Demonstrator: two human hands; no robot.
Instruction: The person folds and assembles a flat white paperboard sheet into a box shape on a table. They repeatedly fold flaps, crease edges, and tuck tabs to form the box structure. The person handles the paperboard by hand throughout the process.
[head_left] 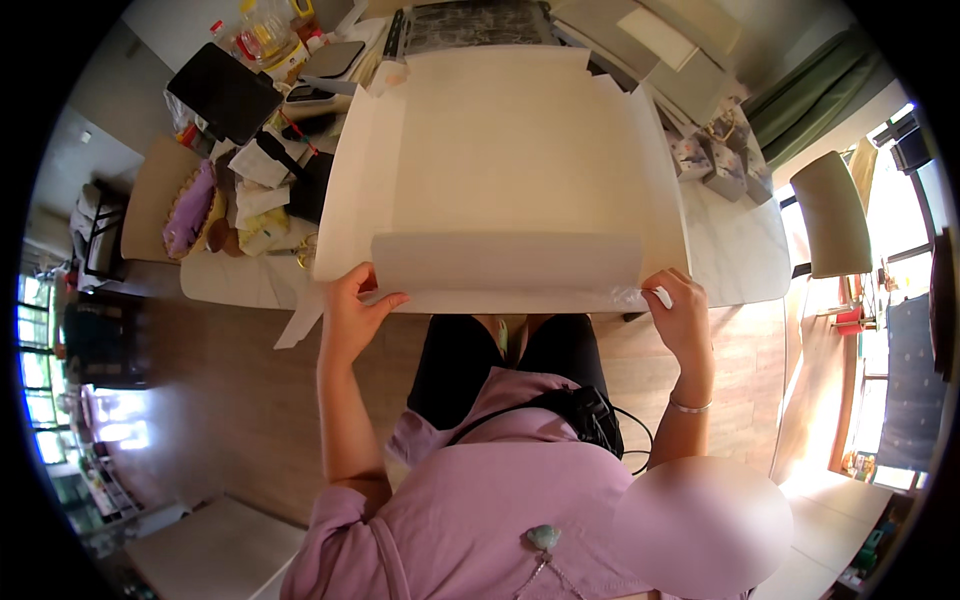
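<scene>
A large white sheet (520,150), like paper or thin card, lies over the marble-look table in front of me, with cut notches at its far corners. Along its near side a long flap (505,262) is folded up and over. My left hand (358,310) grips the near left corner, fingers curled at the edge and thumb stretched along it. At the near right corner my right hand (682,308) pinches the edge between thumb and fingers. A shiny, crinkled clear patch (628,296) shows beside that hand; whether it is tape or film I cannot tell.
On the left stand a black tablet-like panel (226,92), a basket with purple cloth (192,208), scissors (306,250) and bottles (265,35). A dark tray-like panel (470,25) lies beyond the sheet. Small boxes (724,165) sit right; a chair (832,215) stands farther right.
</scene>
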